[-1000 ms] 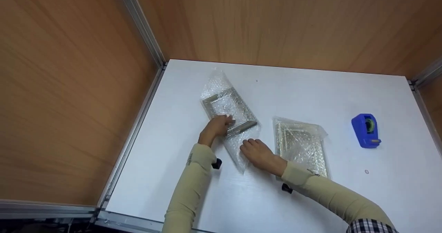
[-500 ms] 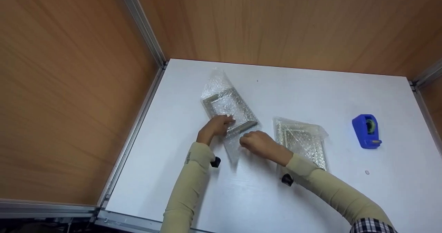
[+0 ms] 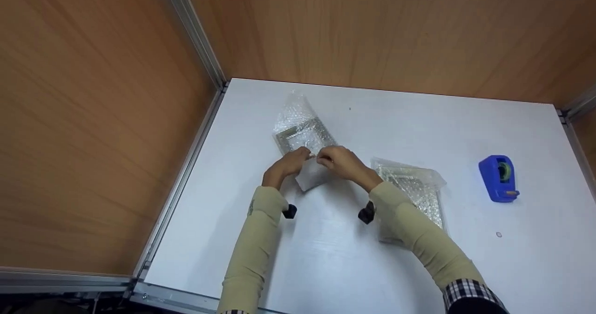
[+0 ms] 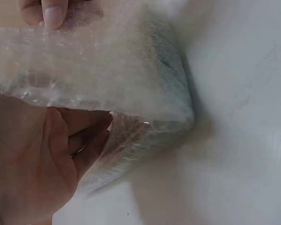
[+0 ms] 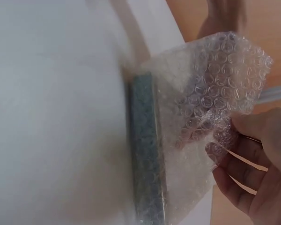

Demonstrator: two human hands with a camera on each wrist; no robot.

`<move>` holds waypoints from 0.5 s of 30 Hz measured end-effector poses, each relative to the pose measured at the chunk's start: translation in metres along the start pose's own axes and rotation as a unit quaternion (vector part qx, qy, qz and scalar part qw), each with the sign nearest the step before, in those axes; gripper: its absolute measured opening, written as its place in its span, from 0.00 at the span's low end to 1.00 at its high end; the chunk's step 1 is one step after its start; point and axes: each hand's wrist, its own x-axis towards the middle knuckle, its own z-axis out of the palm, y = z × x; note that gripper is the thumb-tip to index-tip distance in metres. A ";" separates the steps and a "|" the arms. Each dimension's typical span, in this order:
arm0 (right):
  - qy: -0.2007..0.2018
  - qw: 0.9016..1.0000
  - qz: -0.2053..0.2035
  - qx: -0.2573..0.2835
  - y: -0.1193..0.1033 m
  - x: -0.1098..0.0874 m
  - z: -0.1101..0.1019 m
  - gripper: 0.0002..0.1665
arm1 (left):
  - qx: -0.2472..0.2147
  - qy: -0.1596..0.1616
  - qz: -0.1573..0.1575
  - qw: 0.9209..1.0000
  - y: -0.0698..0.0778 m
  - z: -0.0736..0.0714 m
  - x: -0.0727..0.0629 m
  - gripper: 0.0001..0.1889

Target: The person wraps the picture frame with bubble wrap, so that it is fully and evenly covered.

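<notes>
A rectangular picture frame wrapped in bubble wrap (image 3: 308, 134) lies slantwise on the white table, its raised border showing through. My right hand (image 3: 342, 162) pinches the near flap of bubble wrap (image 5: 220, 89) between thumb and fingers and holds it lifted over the frame. The frame's near side (image 5: 147, 145) shows under the clear film in the right wrist view. My left hand (image 3: 287, 161) rests at the frame's left side. In the left wrist view its fingers (image 4: 89, 140) reach under the raised flap and press there; the fingertips are partly hidden.
A second bubble-wrapped frame (image 3: 419, 195) lies to the right, partly under my right forearm. Farther right stands a blue tape dispenser (image 3: 500, 179) with a roll in it. Wood panels (image 3: 372, 34) wall in the table's back and sides. A small ring-shaped bit (image 3: 498, 234) lies near the dispenser.
My right hand has moved up and away from me, bringing the near end of the bubble wrap up over the frame. My left hand has stayed almost in place on the frame.
</notes>
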 end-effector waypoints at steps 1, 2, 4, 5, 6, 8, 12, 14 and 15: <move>0.002 1.000 0.007 0.003 0.002 0.005 0.001 0.09 | -0.026 -0.001 -0.013 1.000 0.000 -0.002 0.001 0.29; 0.004 1.000 0.014 0.005 0.003 0.009 0.003 0.10 | -0.053 -0.004 -0.026 0.998 0.000 -0.004 0.002 0.33; 0.006 1.000 0.029 0.006 0.007 0.017 0.006 0.10 | -0.107 -0.008 -0.055 0.993 0.000 -0.009 0.002 0.39; 0.007 0.999 0.035 0.008 0.008 0.020 0.008 0.11 | -0.126 -0.010 -0.067 0.990 0.000 -0.011 0.002 0.42; 0.007 0.999 0.044 0.009 0.010 0.023 0.010 0.11 | -0.132 -0.012 -0.068 0.989 0.000 -0.013 0.003 0.44; 0.009 0.999 0.051 0.010 0.014 0.028 0.015 0.11 | -0.145 -0.015 -0.072 0.987 0.001 -0.017 0.005 0.48; 0.018 0.998 0.060 0.011 0.019 0.034 0.026 0.12 | -0.159 -0.009 -0.079 0.984 0.002 -0.021 0.008 0.49; 0.028 0.998 0.060 0.002 0.021 0.036 0.031 0.12 | -0.159 -0.004 -0.085 0.984 0.002 -0.022 0.009 0.48; 0.033 0.998 0.059 -0.006 0.021 0.037 0.033 0.12 | -0.158 -0.001 -0.089 0.983 0.002 -0.023 0.010 0.47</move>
